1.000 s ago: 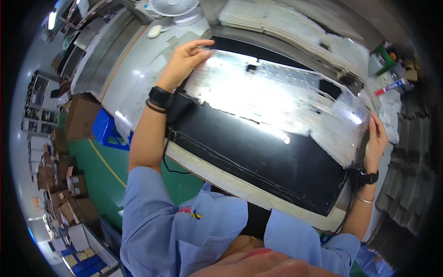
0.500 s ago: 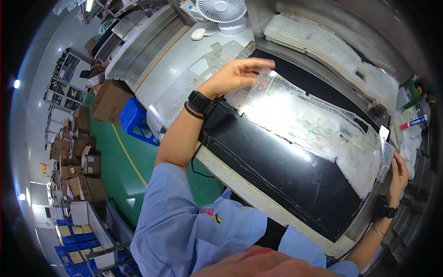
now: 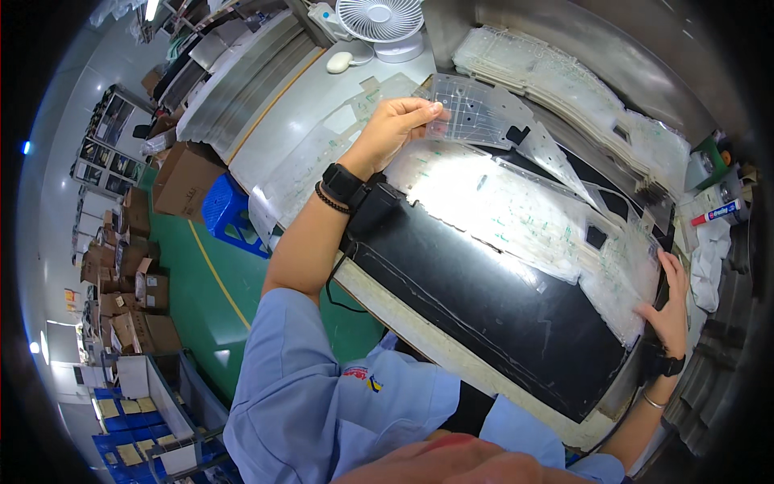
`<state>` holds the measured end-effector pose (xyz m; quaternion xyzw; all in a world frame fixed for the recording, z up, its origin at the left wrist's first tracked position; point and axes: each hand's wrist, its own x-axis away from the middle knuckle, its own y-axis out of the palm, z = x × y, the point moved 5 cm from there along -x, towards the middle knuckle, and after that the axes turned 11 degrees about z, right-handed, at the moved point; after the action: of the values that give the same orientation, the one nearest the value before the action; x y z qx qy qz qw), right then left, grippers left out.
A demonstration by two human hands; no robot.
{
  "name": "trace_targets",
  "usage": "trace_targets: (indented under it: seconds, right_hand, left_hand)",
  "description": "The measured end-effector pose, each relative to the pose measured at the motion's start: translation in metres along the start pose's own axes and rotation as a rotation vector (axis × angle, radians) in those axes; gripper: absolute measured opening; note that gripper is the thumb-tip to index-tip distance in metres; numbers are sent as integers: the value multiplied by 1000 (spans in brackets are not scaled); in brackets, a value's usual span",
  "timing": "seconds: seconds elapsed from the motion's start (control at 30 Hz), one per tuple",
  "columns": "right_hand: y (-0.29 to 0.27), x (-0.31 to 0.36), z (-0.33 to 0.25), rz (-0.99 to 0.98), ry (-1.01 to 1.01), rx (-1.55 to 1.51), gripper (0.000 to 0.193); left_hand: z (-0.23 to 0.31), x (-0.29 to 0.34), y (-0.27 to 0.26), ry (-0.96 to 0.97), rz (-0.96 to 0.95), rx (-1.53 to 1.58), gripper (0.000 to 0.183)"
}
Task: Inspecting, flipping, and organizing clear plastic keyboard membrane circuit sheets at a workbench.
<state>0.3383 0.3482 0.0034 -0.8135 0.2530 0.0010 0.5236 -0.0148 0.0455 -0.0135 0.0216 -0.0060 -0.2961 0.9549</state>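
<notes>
My left hand [image 3: 401, 129] pinches the left end of a thin, clear plastic sheet [image 3: 482, 113] printed with fine lines. The sheet is lifted and tilted, with dark cut-outs showing through it. Below it lies a stack of similar translucent sheets [image 3: 524, 210] with green marks, strongly lit at its left part. At the stack's right end, my right hand [image 3: 669, 310] has its thumb and fingers spread, with the fingertips at the sheets' edge. Both rest over a black work mat [image 3: 484, 282].
Another pile of translucent sheets [image 3: 548, 68] stands along the metal back wall. More sheets [image 3: 322, 153] lie on the white table at left, near a white fan [image 3: 380, 20]. A red-and-blue tube [image 3: 716, 214] is at right. A blue stool [image 3: 228, 211] stands left of the bench.
The clear sheet's left end has been raised and swung toward the back wall by my left hand. My right hand has shifted slightly left and its fingers have spread.
</notes>
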Motion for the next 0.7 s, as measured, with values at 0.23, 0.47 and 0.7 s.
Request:
trace_targets:
  seconds: [0.23,0.47,0.7]
  right_hand:
    - [7,-7,-1,165,-52,81,36]
    - [-19,-4,52,447,196,-355,15]
    - [-31,26,87,518,619,-757,26]
  left_hand:
    - [4,-2,0,53,21,25,22]
    - [14,2,6,80,-46,70,21]
    - [-4,21,33,-243,-215,72,24]
